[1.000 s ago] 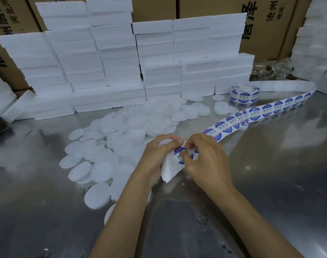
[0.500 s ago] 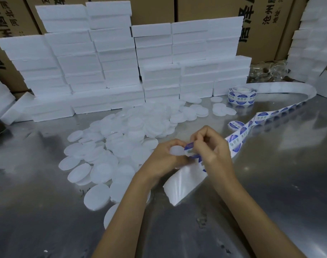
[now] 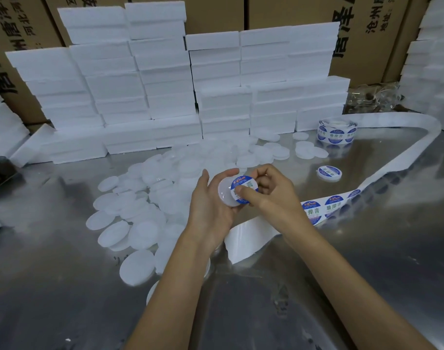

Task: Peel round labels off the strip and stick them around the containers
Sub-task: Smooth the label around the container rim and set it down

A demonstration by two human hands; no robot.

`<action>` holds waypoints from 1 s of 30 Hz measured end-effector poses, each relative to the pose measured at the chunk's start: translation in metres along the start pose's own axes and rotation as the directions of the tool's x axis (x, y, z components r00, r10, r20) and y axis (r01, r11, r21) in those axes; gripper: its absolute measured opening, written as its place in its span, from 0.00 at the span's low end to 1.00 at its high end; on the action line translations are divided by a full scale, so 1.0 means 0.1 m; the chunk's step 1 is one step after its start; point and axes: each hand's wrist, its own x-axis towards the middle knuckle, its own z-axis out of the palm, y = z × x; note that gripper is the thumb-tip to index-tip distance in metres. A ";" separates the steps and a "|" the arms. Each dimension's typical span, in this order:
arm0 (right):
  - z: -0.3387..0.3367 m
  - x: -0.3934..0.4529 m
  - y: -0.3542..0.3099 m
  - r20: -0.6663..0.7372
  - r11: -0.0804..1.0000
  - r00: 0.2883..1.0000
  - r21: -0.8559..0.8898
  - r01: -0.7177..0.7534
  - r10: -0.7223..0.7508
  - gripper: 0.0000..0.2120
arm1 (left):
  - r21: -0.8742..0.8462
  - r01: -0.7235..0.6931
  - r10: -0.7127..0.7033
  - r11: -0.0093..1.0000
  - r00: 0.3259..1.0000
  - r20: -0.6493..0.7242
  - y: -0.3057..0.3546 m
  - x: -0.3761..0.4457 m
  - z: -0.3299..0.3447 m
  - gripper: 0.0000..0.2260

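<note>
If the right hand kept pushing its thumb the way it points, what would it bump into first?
The right hand points its thumb left, pressing the round label. The label comes first, then the white container under it, held by the left hand. The label looks only partly over the container; depth is hard to judge.

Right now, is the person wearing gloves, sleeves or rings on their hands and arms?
No. The left hand and right hand are bare, with no gloves. Both forearms are uncovered as far as the picture shows, so no sleeves are in view. I see no watch, bracelet or ring, though some fingers are partly hidden. The nails look short and plain.
</note>
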 end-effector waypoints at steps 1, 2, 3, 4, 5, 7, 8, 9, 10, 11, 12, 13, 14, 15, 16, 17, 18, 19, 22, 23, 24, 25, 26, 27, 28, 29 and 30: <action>0.00 0.00 0.01 -0.006 1.000 1.000 -0.006 0.011 -0.011 0.12 | 0.024 -0.005 0.004 1.000 1.000 0.006 -0.01 0.00 0.00 0.28; -0.01 0.01 0.01 -0.010 1.000 1.000 -0.009 0.015 -0.015 0.11 | 0.039 -0.009 0.008 0.999 1.000 0.020 -0.03 0.00 0.01 0.29; -0.01 0.01 0.02 -0.012 1.000 1.000 -0.012 0.013 -0.014 0.11 | 0.050 -0.016 0.014 0.999 0.999 0.035 -0.04 0.00 0.02 0.30; -0.01 0.01 0.02 -0.011 1.000 1.000 -0.014 0.011 -0.011 0.11 | 0.060 -0.023 0.020 0.998 0.999 0.048 -0.05 0.00 0.02 0.30; -0.01 0.00 0.02 -0.008 1.000 1.000 -0.016 0.009 -0.009 0.11 | 0.068 -0.031 0.026 0.997 0.998 0.062 -0.06 0.00 0.03 0.30; 0.00 0.00 0.03 -0.005 1.000 1.000 -0.029 0.011 -0.011 0.12 | 0.079 -0.040 0.034 0.996 0.996 0.081 -0.07 0.00 0.04 0.30; 0.01 0.00 0.03 -0.005 0.999 1.000 -0.041 0.016 -0.017 0.12 | 0.084 -0.042 0.035 0.996 0.996 0.085 -0.07 0.00 0.05 0.30; 0.01 -0.01 0.03 -0.006 0.998 1.000 -0.054 0.023 -0.024 0.12 | 0.089 -0.044 0.036 0.995 0.996 0.087 -0.07 -0.01 0.05 0.30; 0.01 -0.01 0.04 -0.007 0.997 0.999 -0.069 0.031 -0.032 0.13 | 0.093 -0.045 0.037 0.995 0.995 0.091 -0.07 -0.01 0.06 0.30; 0.01 -0.01 0.04 -0.009 0.996 0.999 -0.084 0.039 -0.040 0.13 | 0.101 -0.048 0.038 0.994 0.995 0.097 -0.07 -0.02 0.06 0.30; 0.01 -0.01 0.05 -0.013 0.994 0.999 -0.100 0.045 -0.047 0.13 | 0.110 -0.053 0.042 0.993 0.994 0.100 -0.08 -0.02 0.07 0.29; 0.01 -0.01 0.06 -0.017 0.992 0.998 -0.117 0.051 -0.053 0.13 | 0.119 -0.058 0.046 0.991 0.994 0.101 -0.08 -0.03 0.08 0.29; 0.01 -0.01 0.06 -0.021 0.989 0.998 -0.133 0.058 -0.061 0.13 | 0.126 -0.062 0.050 0.990 0.994 0.098 -0.08 -0.04 0.09 0.29; 0.01 -0.01 0.07 -0.027 0.987 0.997 -0.146 0.067 -0.072 0.14 | 0.135 -0.066 0.054 0.989 0.994 0.094 -0.08 -0.04 0.10 0.28; 0.01 -0.01 0.08 -0.036 0.984 0.996 -0.157 0.079 -0.085 0.14 | 0.146 -0.072 0.059 0.987 0.994 0.090 -0.08 -0.05 0.11 0.27; 0.02 -0.01 0.09 -0.048 0.981 0.994 -0.173 0.092 -0.101 0.13 | 0.159 -0.079 0.066 0.984 0.994 0.085 -0.08 -0.05 0.12 0.27; 0.02 -0.02 0.10 -0.061 0.975 0.991 -0.195 0.109 -0.123 0.13 | 0.167 -0.085 0.072 0.982 0.994 0.080 -0.08 -0.05 0.12 0.26; 0.03 -0.03 0.12 -0.073 0.965 0.986 -0.225 0.131 -0.151 0.13 | 0.167 -0.087 0.076 0.982 0.994 0.075 -0.08 -0.06 0.13 0.26; 0.05 -0.04 0.14 -0.098 0.919 0.968 -0.351 0.182 -0.230 0.19 | 0.114 -0.079 0.072 0.990 0.995 0.062 -0.06 -0.08 0.13 0.25; 0.04 -0.04 0.15 -0.103 0.905 0.967 -0.385 0.179 -0.235 0.24 | 0.099 -0.075 0.070 0.992 0.996 0.057 -0.06 -0.08 0.12 0.24; 0.03 -0.03 0.16 -0.110 0.894 0.967 -0.417 0.165 -0.230 0.29 | 0.088 -0.073 0.069 0.993 0.996 0.050 -0.05 -0.08 0.12 0.24; 0.02 -0.03 0.16 -0.120 0.881 0.967 -0.449 0.147 -0.223 0.32 | 0.072 -0.074 0.071 0.995 0.997 0.043 -0.05 -0.08 0.11 0.24; 0.01 -0.03 0.16 -0.132 0.865 0.965 -0.483 0.138 -0.227 0.32 | 0.048 -0.077 0.075 0.996 0.996 0.040 -0.05 -0.07 0.11 0.23; 0.00 -0.05 0.17 -0.139 0.846 0.960 -0.515 0.138 -0.242 0.31 | 0.022 -0.078 0.077 0.997 0.996 0.043 -0.05 -0.07 0.10 0.23; 0.00 -0.07 0.17 -0.136 0.820 0.955 -0.553 0.148 -0.264 0.29 | -0.001 -0.076 0.076 0.997 0.996 0.050 -0.05 -0.07 0.11 0.23; 0.01 -0.09 0.17 -0.123 0.787 0.950 -0.596 0.161 -0.288 0.28 | -0.018 -0.069 0.069 0.997 0.996 0.057 -0.04 -0.07 0.11 0.23; 0.01 -0.11 0.17 -0.105 0.750 0.946 -0.639 0.172 -0.307 0.26 | -0.033 -0.057 0.059 0.998 0.996 0.064 -0.05 -0.07 0.12 0.23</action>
